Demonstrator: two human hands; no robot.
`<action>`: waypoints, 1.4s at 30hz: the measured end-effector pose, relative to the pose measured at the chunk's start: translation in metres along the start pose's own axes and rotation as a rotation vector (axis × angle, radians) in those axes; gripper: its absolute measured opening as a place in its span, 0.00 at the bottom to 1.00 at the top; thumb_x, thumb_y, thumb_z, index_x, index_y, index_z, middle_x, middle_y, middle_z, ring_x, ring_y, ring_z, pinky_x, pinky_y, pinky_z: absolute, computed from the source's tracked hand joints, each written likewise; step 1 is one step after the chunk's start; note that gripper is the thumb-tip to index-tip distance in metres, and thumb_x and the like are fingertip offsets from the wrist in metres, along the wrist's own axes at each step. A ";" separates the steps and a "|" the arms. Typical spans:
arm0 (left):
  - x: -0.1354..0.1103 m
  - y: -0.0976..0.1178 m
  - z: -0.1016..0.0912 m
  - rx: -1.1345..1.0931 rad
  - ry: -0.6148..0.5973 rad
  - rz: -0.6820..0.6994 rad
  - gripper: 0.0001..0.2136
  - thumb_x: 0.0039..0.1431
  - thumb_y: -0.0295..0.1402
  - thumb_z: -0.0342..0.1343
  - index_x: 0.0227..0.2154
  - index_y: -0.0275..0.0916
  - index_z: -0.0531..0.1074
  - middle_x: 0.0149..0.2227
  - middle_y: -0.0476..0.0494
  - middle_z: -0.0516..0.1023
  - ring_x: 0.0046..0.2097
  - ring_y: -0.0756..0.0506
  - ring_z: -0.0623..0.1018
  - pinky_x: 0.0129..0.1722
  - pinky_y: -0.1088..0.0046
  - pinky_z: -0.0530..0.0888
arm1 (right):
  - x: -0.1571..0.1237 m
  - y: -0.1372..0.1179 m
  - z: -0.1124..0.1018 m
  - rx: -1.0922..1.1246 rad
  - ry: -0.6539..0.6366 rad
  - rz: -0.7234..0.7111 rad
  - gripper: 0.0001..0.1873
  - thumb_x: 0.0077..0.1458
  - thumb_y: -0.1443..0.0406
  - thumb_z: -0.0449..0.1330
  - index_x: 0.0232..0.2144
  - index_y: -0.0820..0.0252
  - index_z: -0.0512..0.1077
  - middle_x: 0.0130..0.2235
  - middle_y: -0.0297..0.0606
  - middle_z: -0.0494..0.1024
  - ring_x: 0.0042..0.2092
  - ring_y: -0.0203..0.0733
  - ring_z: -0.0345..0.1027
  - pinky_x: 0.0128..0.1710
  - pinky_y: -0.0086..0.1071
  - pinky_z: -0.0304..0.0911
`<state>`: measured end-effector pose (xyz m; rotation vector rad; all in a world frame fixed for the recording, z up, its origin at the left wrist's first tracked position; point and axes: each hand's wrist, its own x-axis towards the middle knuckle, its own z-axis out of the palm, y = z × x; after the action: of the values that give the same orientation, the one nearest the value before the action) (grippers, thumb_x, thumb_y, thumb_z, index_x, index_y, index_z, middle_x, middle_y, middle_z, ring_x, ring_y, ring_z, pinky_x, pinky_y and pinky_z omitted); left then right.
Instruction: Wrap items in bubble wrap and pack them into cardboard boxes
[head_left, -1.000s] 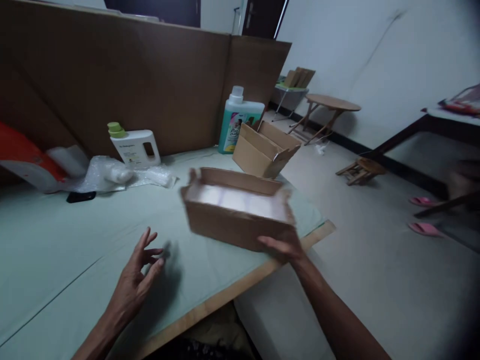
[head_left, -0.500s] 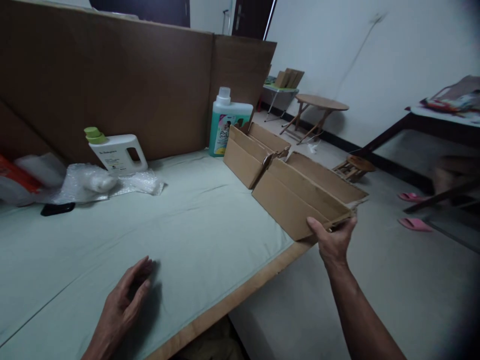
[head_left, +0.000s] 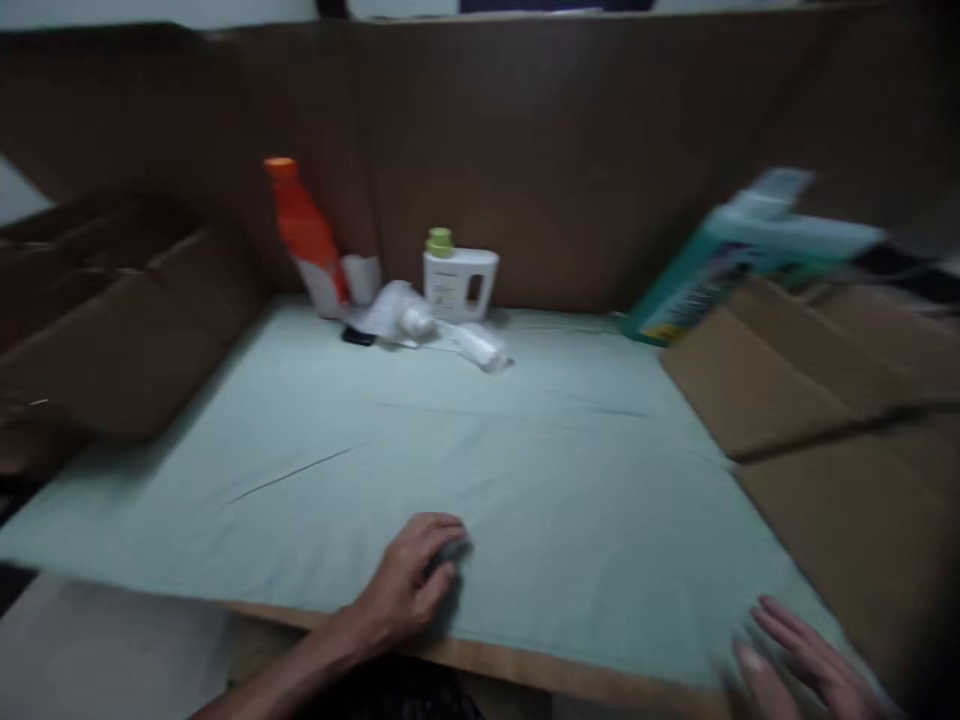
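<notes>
My left hand (head_left: 409,580) rests near the front edge of the cloth-covered table (head_left: 540,470), fingers loosely curved and apart from the thumb. Nothing shows between them. At the lower right, my right hand (head_left: 814,665) is partly cut off by the frame and slightly blurred. Its thumb and fingers are spread, and it holds nothing visible. Closest to it is a cardboard box (head_left: 862,540) along the table's right side. Behind that stands another cardboard box (head_left: 780,370), with a teal detergent bottle (head_left: 697,270) beyond it.
Along the back are an orange-and-white bottle (head_left: 307,235), a white jug with a green cap (head_left: 450,280), bubble wrap (head_left: 390,312) and a dark flat object (head_left: 358,337). A large cardboard box (head_left: 142,330) sits at left. A tall cardboard panel (head_left: 562,150) closes off the back.
The view has swung left, bringing the left-hand box into sight. My right hand has let go of the near box on the right. My left hand stays over the table, its fingers still apart.
</notes>
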<state>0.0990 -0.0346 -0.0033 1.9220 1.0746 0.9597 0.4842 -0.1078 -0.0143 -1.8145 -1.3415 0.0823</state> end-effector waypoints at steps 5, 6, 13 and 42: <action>-0.008 0.008 -0.030 -0.065 -0.180 -0.007 0.19 0.59 0.26 0.56 0.54 0.36 0.74 0.52 0.36 0.79 0.54 0.42 0.77 0.55 0.64 0.75 | 0.037 -0.086 0.137 0.003 -0.452 -0.587 0.20 0.62 0.53 0.56 0.52 0.53 0.75 0.57 0.47 0.77 0.55 0.57 0.73 0.50 0.54 0.72; -0.010 0.005 -0.045 -0.041 -0.169 0.004 0.18 0.59 0.26 0.56 0.53 0.37 0.74 0.52 0.36 0.79 0.54 0.43 0.77 0.55 0.64 0.75 | 0.038 -0.110 0.163 0.014 -0.498 -0.693 0.20 0.63 0.54 0.56 0.53 0.54 0.75 0.58 0.47 0.76 0.56 0.56 0.73 0.49 0.52 0.72; -0.031 -0.030 -0.261 0.886 0.857 -0.179 0.19 0.62 0.33 0.57 0.55 0.38 0.71 0.59 0.33 0.72 0.65 0.35 0.68 0.65 0.46 0.63 | 0.029 -0.212 0.266 0.113 -0.604 -1.087 0.19 0.66 0.59 0.55 0.55 0.56 0.73 0.61 0.45 0.74 0.61 0.53 0.69 0.55 0.49 0.69; -0.069 -0.018 -0.211 0.301 0.751 -0.260 0.43 0.49 0.48 0.67 0.66 0.49 0.55 0.69 0.40 0.60 0.68 0.32 0.65 0.66 0.51 0.67 | 0.026 -0.187 0.165 0.335 -0.869 -0.509 0.47 0.57 0.61 0.62 0.73 0.48 0.45 0.69 0.48 0.61 0.67 0.58 0.61 0.63 0.56 0.63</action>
<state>-0.1143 -0.0413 0.0616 1.5936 1.9343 1.4786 0.2707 0.0205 0.0146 -1.1161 -2.1858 0.8396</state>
